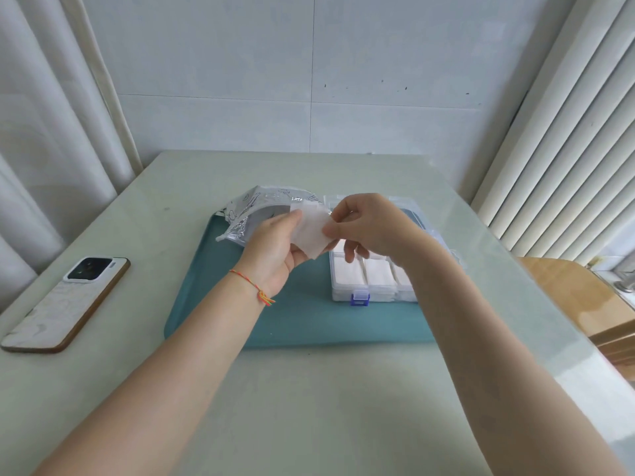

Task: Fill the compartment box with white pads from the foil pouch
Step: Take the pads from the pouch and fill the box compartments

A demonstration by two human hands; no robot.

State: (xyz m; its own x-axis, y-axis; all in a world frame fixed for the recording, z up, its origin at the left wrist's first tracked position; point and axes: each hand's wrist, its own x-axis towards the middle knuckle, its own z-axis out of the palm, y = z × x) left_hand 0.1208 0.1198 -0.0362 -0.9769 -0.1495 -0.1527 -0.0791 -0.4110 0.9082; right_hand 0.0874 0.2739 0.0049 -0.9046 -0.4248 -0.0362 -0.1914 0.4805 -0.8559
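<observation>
The right hand (369, 228) hides the far compartments of the compartment box (372, 283).

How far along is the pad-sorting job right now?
The compartment box already shows white pads in its three near compartments. Both the left hand and right hand hold a stack of pads above the tray. The far compartments are hidden, and the foil pouch is open.

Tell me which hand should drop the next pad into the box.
Right, probably. The right hand already pinches the edge of the pads and hangs directly above the open box. The left hand grips the stack nearer the pouch, farther from the box.
</observation>
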